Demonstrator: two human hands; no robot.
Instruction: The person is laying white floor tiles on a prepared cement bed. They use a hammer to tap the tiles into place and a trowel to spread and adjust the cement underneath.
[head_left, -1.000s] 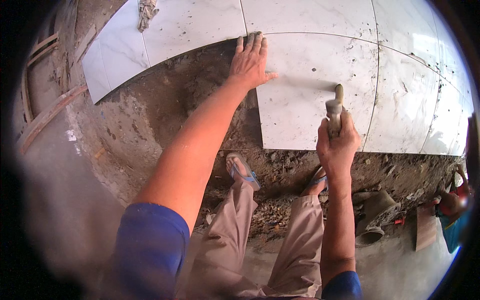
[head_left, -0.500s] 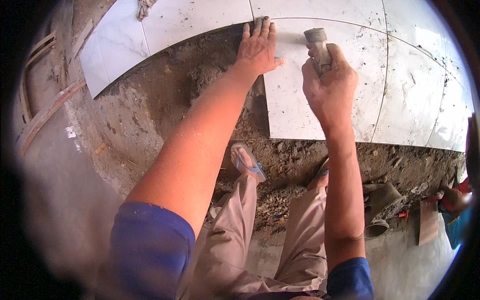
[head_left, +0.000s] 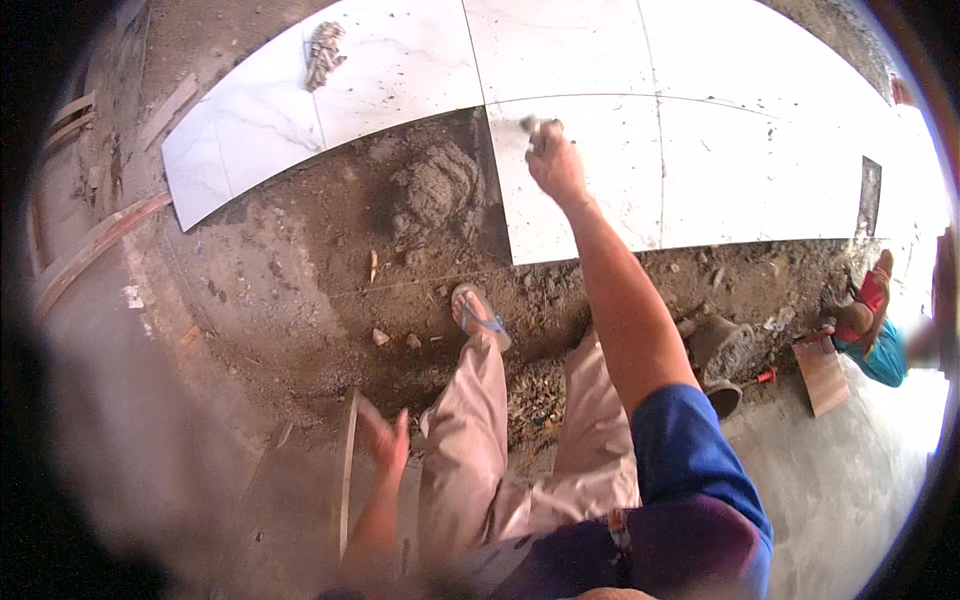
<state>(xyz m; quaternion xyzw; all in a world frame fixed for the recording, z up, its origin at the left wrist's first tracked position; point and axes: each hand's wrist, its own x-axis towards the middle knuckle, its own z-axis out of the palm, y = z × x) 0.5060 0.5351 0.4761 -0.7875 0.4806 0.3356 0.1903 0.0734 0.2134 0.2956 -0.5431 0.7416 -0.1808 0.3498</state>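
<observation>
My right hand (head_left: 557,170) is closed around a dusty grey mallet-like tool (head_left: 530,125), held over a white marbled tile (head_left: 580,215). Its exact kind is hard to make out. My left hand (head_left: 385,440) is low beside my left leg, fingers blurred but apart from the thumb, with nothing seen in it. A narrow wooden strip (head_left: 347,475) stands close beside that hand. Left of the tile's edge, a heap of wet grey mortar (head_left: 437,190) lies on the bare ground.
A crumpled rag (head_left: 324,55) lies on the far row of tiles. Rubble surrounds my sandalled feet. Right of my legs are a mortar-caked bucket (head_left: 722,355) and a red-handled tool (head_left: 765,377). At far right, another person (head_left: 870,330) in red and teal is near a board (head_left: 820,377).
My left hand has left the tile's edge and swung down beside my leg. My right hand, still holding the tool, has shifted left. The view has moved too, uncovering the mortar heap.
</observation>
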